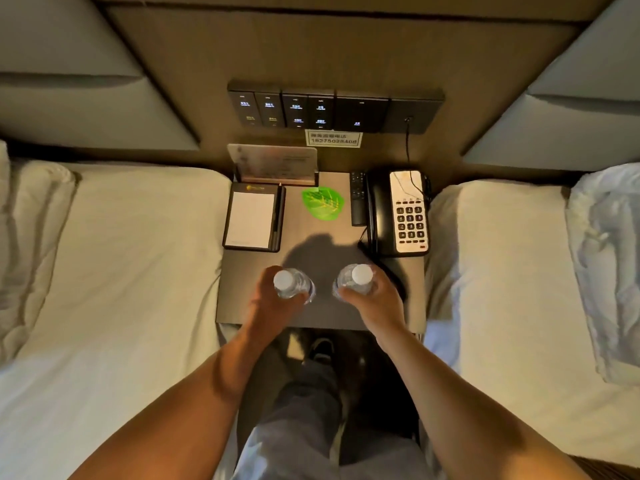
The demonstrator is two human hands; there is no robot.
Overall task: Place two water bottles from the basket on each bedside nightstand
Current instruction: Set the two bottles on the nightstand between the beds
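Note:
Two clear water bottles with white caps stand upright over the front half of the dark nightstand [239,299]. My left hand [268,303] is wrapped around the left bottle [289,284]. My right hand [372,299] grips the right bottle [356,278]. The bottles are about a hand's width apart. Whether their bases touch the tabletop is hidden by my hands. No basket is in view.
On the nightstand's back half lie a notepad in a black holder [251,220], a green leaf-shaped card [322,204], a remote [357,197], a black phone [403,213] and a card stand [273,164]. Beds flank it left [114,271] and right [502,271]. A switch panel [332,110] is on the wall.

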